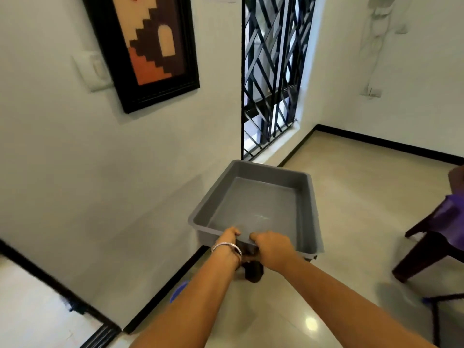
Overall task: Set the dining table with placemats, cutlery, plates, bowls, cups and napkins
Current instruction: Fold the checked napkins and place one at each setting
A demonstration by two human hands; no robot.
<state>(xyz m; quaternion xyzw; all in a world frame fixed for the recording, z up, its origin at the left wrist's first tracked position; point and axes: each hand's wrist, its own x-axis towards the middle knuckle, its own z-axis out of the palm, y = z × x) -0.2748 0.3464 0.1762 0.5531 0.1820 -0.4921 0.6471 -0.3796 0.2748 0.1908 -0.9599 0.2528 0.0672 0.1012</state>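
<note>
Both hands, left hand (229, 237) & right hand (270, 244), grip near rim of grey tub (253, 197) w/ fingers curled over it.

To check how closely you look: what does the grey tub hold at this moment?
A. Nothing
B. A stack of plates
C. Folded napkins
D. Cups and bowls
A: the grey tub shows only its bare floor, while the left hand and right hand grip its near rim.

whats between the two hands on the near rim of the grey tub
In the head view, only a short bare stretch of the grey tub's near rim separates the left hand from the right hand; both grip it.
</note>
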